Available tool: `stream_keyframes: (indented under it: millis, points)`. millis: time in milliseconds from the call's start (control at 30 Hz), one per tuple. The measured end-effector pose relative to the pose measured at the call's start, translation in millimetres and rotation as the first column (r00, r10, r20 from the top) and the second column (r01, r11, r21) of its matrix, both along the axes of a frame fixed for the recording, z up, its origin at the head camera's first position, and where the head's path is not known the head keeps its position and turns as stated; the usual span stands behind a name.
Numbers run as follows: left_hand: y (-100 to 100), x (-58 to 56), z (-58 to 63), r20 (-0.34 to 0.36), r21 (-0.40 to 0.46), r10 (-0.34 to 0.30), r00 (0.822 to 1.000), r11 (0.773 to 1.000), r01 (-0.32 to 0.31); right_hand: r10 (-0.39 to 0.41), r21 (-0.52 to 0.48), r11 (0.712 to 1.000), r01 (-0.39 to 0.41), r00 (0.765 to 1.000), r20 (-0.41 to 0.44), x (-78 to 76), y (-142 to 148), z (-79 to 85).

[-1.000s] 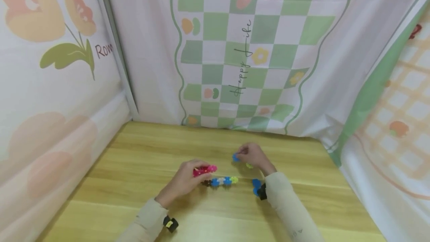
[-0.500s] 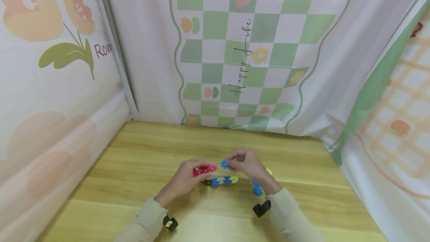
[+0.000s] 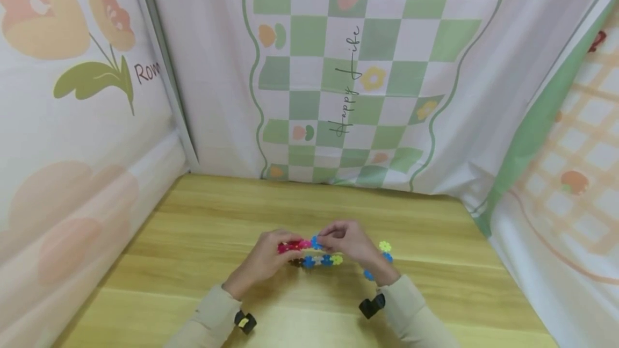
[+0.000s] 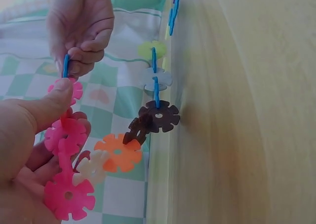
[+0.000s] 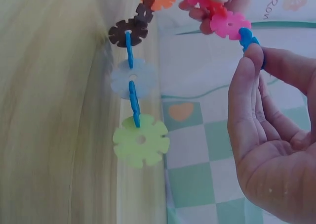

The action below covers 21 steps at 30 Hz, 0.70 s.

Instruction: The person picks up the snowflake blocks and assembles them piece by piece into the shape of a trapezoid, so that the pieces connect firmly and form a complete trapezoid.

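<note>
My left hand (image 3: 267,254) grips a chain of pink and red notched plastic discs (image 4: 69,135), thumb across it and fingers behind. My right hand (image 3: 352,240) pinches a blue notched disc (image 5: 248,40) between thumb and forefinger. That blue disc stands edge-on at the notched rim of the end pink disc (image 5: 230,25). Just nearer than the hands, a second row of joined discs lies on the table, with a brown disc (image 5: 128,33), a pale white disc (image 5: 133,78) and a yellow-green disc (image 5: 140,141) linked by blue ones. Orange and off-white discs (image 4: 118,153) continue it, partly behind my left fingers.
By my right wrist lie a loose yellow-green disc (image 3: 384,246) and blue discs (image 3: 369,275), partly hidden by the forearm. The wooden table (image 3: 217,203) ends at a checked curtain (image 3: 348,138) at the back.
My right hand has carried the blue disc leftward from the back right to the end of the pink chain. My left hand has stayed in place, still holding the chain.
</note>
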<state>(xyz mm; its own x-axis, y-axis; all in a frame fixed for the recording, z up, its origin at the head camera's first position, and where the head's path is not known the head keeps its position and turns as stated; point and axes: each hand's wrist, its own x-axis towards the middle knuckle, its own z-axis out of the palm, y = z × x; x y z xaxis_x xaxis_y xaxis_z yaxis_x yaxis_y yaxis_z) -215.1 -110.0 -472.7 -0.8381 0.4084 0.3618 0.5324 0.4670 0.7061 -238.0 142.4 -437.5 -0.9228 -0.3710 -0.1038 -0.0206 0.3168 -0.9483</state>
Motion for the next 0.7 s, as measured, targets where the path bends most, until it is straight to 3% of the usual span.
stream_keyframes:
  millis: [167,433,700]
  points:
    - [0,-1.0,-2.6,-0.096,-0.033,-0.028,0.995,0.999,0.025,-0.021,0.004,1.0,0.021,1.0,-0.004,3.4,-6,0.9]
    - [1,-1.4,-8.0,-0.238,-0.039,-0.064,0.969,0.998,0.057,-0.103,0.032,0.994,0.104,0.994,-0.027,7.8,-14,2.1]
    - [4,1.3,-7.5,-0.26,-0.05,-0.064,0.963,0.997,0.053,-0.073,0.057,0.995,0.076,0.996,-0.048,8.2,-13,3.8]
